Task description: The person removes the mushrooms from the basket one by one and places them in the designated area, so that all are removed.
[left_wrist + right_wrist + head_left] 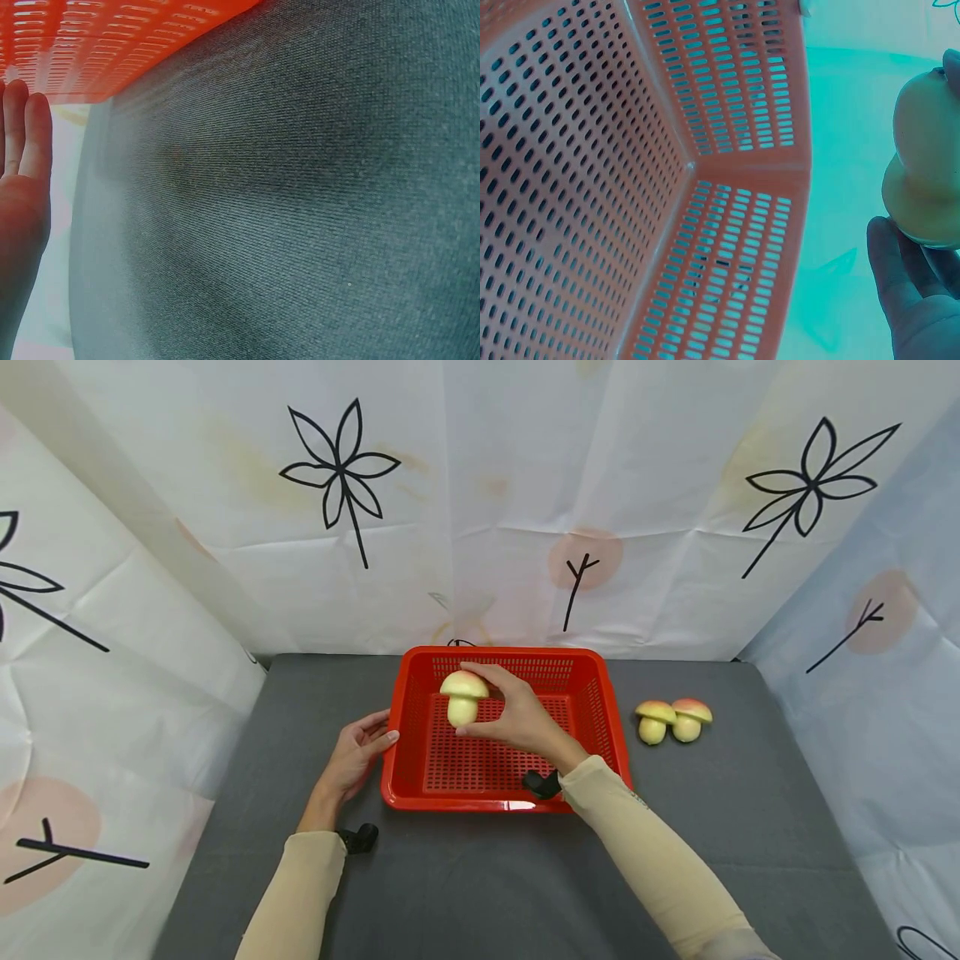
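My right hand grips a toy mushroom with a yellow-and-pink cap and pale stem, thumb near the stem's base and fingers at the cap. Upright in the head view, the mushroom overlaps the inside of a red plastic basket. It also shows at the right edge of the right wrist view, where the fingers reach its cap. At the basket's left side is my left hand, its thumb over the rim. The left wrist view has its fingers straight against the basket's slotted outer wall.
Two more toy mushrooms stand side by side on the grey table, right of the basket. White patterned cloth rises behind the table and at both sides. Each wrist carries a small black camera.
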The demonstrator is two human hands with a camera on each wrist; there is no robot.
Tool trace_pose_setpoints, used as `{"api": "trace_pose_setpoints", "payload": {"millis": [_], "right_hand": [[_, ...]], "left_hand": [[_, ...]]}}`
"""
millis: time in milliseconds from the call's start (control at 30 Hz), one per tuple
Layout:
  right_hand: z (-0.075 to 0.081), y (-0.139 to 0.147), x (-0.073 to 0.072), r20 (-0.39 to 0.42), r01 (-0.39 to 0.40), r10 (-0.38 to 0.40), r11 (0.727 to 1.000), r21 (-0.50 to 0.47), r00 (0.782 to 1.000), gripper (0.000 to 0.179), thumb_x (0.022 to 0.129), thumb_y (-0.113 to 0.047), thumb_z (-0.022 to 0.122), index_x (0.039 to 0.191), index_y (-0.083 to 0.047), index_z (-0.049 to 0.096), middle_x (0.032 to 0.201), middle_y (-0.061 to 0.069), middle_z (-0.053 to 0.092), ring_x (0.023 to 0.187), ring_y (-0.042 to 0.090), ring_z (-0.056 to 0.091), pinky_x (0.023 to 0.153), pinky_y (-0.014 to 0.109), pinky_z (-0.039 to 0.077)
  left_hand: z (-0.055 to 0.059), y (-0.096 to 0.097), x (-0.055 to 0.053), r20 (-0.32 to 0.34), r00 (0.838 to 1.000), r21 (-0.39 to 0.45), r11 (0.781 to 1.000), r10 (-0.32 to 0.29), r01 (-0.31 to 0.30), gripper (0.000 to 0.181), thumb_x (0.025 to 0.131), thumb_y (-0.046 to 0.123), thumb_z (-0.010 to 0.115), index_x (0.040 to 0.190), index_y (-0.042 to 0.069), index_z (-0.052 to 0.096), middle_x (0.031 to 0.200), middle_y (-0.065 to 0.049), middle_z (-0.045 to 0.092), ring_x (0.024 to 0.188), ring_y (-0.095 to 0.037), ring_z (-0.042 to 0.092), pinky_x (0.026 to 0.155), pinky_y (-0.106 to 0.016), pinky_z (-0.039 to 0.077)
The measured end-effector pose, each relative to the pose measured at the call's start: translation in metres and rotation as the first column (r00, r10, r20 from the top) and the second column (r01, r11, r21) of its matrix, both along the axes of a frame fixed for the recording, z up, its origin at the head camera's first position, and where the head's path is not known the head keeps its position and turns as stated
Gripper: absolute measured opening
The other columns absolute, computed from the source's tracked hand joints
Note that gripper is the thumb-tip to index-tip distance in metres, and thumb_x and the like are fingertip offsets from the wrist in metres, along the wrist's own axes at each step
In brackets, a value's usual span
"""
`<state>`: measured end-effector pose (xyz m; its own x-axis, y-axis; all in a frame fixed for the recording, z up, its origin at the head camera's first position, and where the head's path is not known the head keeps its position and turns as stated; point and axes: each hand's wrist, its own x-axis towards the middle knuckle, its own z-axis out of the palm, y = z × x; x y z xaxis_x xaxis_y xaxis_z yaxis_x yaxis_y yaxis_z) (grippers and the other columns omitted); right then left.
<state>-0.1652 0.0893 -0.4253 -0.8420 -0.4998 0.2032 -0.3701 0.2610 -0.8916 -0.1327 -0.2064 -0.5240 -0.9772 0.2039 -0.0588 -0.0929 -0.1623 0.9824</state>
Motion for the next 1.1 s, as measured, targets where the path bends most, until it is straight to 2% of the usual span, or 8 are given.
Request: {"api": "trace_pose_setpoints", "payload": {"millis": [133, 267, 433, 600, 867, 967, 1100], "right_hand": [[0.002, 0.012, 0.003, 0.002, 0.017, -0.017, 1.0, -0.001, 1.0, 0.085, 0.074, -0.016, 0.093, 0.148, -0.014, 0.051, 0.137, 0.004, 0.057, 0.12, 0.022, 0.057, 0.103, 0.047, 0.049], [0.001, 0.024, 0.004, 0.014, 0.033, -0.033, 0.999, -0.017, 0.999, 0.085, 0.075, -0.015, 0.093, 0.148, -0.015, 0.051, 0.137, 0.005, 0.057, 0.121, 0.022, 0.056, 0.104, 0.051, 0.048], [0.001, 0.04, 0.005, 0.015, 0.053, -0.052, 0.998, -0.031, 0.999, 0.084, 0.075, -0.014, 0.092, 0.149, -0.015, 0.051, 0.138, 0.005, 0.056, 0.121, 0.023, 0.056, 0.105, 0.049, 0.047], [0.0, 0.055, 0.007, 0.052, 0.078, -0.076, 0.996, -0.034, 0.996, 0.085, 0.077, -0.013, 0.091, 0.151, -0.016, 0.048, 0.142, 0.006, 0.053, 0.121, 0.024, 0.056, 0.105, 0.049, 0.046], [0.0, 0.078, 0.01, 0.084, 0.102, -0.1, 0.994, -0.025, 0.991, 0.087, 0.079, -0.013, 0.089, 0.153, -0.017, 0.045, 0.146, 0.005, 0.048, 0.124, 0.024, 0.055, 0.105, 0.053, 0.046], [0.0, 0.086, 0.01, 0.079, 0.117, -0.114, 0.993, -0.029, 0.99, 0.088, 0.079, -0.011, 0.089, 0.154, -0.016, 0.044, 0.148, 0.005, 0.046, 0.127, 0.024, 0.054, 0.106, 0.045, 0.046], [0.001, 0.097, 0.012, 0.065, 0.144, -0.142, 0.989, -0.022, 0.988, 0.088, 0.079, -0.01, 0.089, 0.154, -0.02, 0.044, 0.148, 0.004, 0.045, 0.126, 0.022, 0.054, 0.103, 0.028, 0.048]], "left_hand": [[0.0, 0.0, 0.0, -0.011, 1.0, -0.006, 1.0, 0.0, 0.0, 0.056, 0.098, 0.0, 0.064, 0.147, -0.013, 0.038, 0.142, -0.036, 0.046, 0.118, -0.022, 0.062, 0.093, -0.028, 0.055], [0.0, 0.0, 0.0, -0.014, 1.0, -0.009, 1.0, 0.003, -0.003, 0.057, 0.098, 0.001, 0.065, 0.147, -0.013, 0.039, 0.141, -0.034, 0.048, 0.119, -0.024, 0.061, 0.093, -0.029, 0.055], [-0.001, 0.0, 0.0, -0.017, 1.0, -0.002, 1.0, 0.002, -0.002, 0.056, 0.098, 0.0, 0.064, 0.147, -0.013, 0.039, 0.138, -0.028, 0.053, 0.117, -0.021, 0.062, 0.093, -0.028, 0.055], [0.0, 0.001, 0.0, -0.009, 1.0, 0.002, 1.0, 0.008, -0.008, 0.056, 0.098, -0.001, 0.064, 0.146, -0.014, 0.039, 0.134, -0.023, 0.056, 0.112, -0.016, 0.064, 0.091, -0.028, 0.056], [0.003, 0.002, 0.001, 0.008, 1.0, -0.013, 1.0, 0.009, -0.009, 0.056, 0.098, -0.002, 0.063, 0.147, -0.013, 0.038, 0.138, -0.028, 0.052, 0.112, -0.013, 0.063, 0.092, -0.027, 0.055], [0.004, 0.002, 0.001, 0.009, 1.0, -0.017, 1.0, 0.009, -0.009, 0.056, 0.098, -0.002, 0.063, 0.147, -0.013, 0.038, 0.139, -0.028, 0.051, 0.112, -0.013, 0.063, 0.092, -0.027, 0.055], [0.004, 0.002, 0.001, 0.007, 1.0, -0.022, 1.0, 0.008, -0.008, 0.056, 0.098, -0.002, 0.063, 0.147, -0.013, 0.038, 0.139, -0.028, 0.051, 0.112, -0.013, 0.063, 0.092, -0.027, 0.055]]}}
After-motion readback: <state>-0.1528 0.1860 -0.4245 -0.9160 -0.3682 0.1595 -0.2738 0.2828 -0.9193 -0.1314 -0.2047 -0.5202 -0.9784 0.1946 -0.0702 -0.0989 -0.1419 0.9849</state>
